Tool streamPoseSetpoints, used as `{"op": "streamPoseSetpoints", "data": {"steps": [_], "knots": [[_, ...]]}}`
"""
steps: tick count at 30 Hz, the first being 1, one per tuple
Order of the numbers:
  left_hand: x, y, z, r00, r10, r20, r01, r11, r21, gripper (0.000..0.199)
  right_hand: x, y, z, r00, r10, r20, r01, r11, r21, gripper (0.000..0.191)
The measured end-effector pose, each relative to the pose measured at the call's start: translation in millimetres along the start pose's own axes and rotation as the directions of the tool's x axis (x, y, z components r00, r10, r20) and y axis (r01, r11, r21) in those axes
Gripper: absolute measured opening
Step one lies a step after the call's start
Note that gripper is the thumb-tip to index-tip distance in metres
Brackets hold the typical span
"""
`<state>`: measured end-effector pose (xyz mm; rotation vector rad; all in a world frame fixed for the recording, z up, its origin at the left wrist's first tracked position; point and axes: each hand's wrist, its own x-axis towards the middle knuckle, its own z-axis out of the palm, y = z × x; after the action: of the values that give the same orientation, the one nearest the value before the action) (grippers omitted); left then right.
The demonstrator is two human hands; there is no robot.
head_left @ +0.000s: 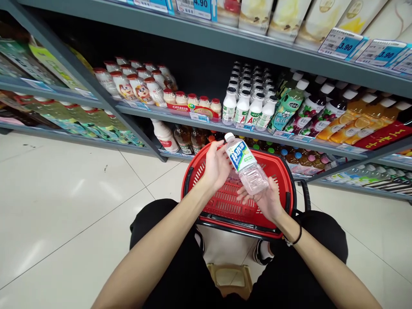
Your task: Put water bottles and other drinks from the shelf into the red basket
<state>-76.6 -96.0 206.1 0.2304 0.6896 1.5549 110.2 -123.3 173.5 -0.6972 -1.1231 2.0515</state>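
Note:
A clear plastic drink bottle [252,176] with a white cap and a blue, white and green label is tilted over the red shopping basket [222,208], its cap toward the shelf. My right hand [268,201] grips its base, thumb on the side and fingers underneath. Beside the label end is my left hand [216,167], its fingers stretched out and apart. Some of its fingertips reach the bottle's edge; whether they touch it I cannot tell. Slots pattern the basket's floor, and a black handle [305,195] sticks out at its right.
Ahead, a grey shelf [193,113] carries small white bottles [255,105], red-capped bottles [144,88] and juice bottles [357,116]. More bottles stand on the bottom shelf behind the basket. My knees flank the basket, and a low tan stool [230,272] is below me on the tiled floor [80,206].

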Motion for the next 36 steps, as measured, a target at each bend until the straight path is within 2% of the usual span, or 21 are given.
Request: {"op": "streamPoseSetpoints", "data": {"steps": [4,7,9,11,13,15,16,18,21,23,25,26,28,30,32,34,36], "knots": [[-3,5,3.9,0.999,0.033,0.031,-0.033,0.999,-0.027,0.043,3,3,-10,0.971,-0.165,-0.173,0.128,0.97,-0.205,0.055],[-4,7,3.8,1.0,0.016,-0.001,-0.016,1.0,-0.024,0.052,0,-1,-17,0.934,-0.308,-0.18,0.206,0.879,-0.43,0.071],[-5,8,3.1,1.0,0.017,-0.002,-0.017,1.0,-0.015,0.059,-3,-6,-19,0.897,-0.438,-0.062,0.305,0.714,-0.63,0.085],[-5,8,2.5,0.999,0.033,0.005,-0.033,0.999,-0.015,0.062,-7,-10,-20,0.822,-0.553,0.136,0.418,0.423,-0.804,0.091],[-6,9,1.8,0.998,0.053,0.016,-0.052,0.999,-0.014,0.062,-9,-12,-22,0.725,-0.602,0.335,0.49,0.108,-0.865,0.093],[-6,9,1.2,0.997,0.068,0.042,-0.068,0.998,-0.008,0.063,-9,-12,-26,0.639,-0.606,0.473,0.514,-0.122,-0.849,0.094],[-6,9,1.0,0.995,0.074,0.06,-0.074,0.997,-0.002,0.065,-9,-10,-28,0.609,-0.601,0.518,0.512,-0.2,-0.835,0.094],[-7,10,1.2,0.993,0.081,0.088,-0.082,0.997,0.003,0.068,-9,-8,-34,0.582,-0.58,0.57,0.493,-0.307,-0.814,0.093],[-8,10,2.5,0.99,0.09,0.106,-0.09,0.996,-0.005,0.075,-8,-7,-40,0.572,-0.553,0.606,0.478,-0.376,-0.794,0.091],[-9,10,2.8,0.989,0.094,0.115,-0.093,0.996,-0.009,0.08,-7,-6,-40,0.567,-0.564,0.6,0.493,-0.351,-0.796,0.09],[-9,10,2.1,0.988,0.094,0.122,-0.095,0.996,-0.004,0.083,-8,-5,-37,0.59,-0.606,0.534,0.508,-0.236,-0.828,0.091],[-9,11,1.6,0.988,0.093,0.124,-0.094,0.996,0.002,0.083,-8,-4,-34,0.618,-0.63,0.471,0.506,-0.139,-0.851,0.09],[-9,11,0.7,0.989,0.093,0.117,-0.095,0.995,0.012,0.08,-10,-2,-27,0.701,-0.65,0.292,0.478,0.125,-0.869,0.089],[-10,12,1.0,0.99,0.097,0.106,-0.098,0.995,0.014,0.074,-11,-1,-21,0.798,-0.593,0.103,0.421,0.428,-0.8,0.089],[-11,14,2.5,0.989,0.099,0.111,-0.1,0.995,0.006,0.07,-10,0,-17,0.87,-0.491,-0.04,0.352,0.677,-0.646,0.087],[-13,15,4.5,0.987,0.097,0.13,-0.098,0.995,0.001,0.068,-9,0,-15,0.918,-0.376,-0.122,0.279,0.835,-0.474,0.081],[-15,15,6.0,0.985,0.094,0.143,-0.095,0.995,0.006,0.067,-7,0,-13,0.952,-0.274,-0.137,0.22,0.922,-0.319,0.072]]}}
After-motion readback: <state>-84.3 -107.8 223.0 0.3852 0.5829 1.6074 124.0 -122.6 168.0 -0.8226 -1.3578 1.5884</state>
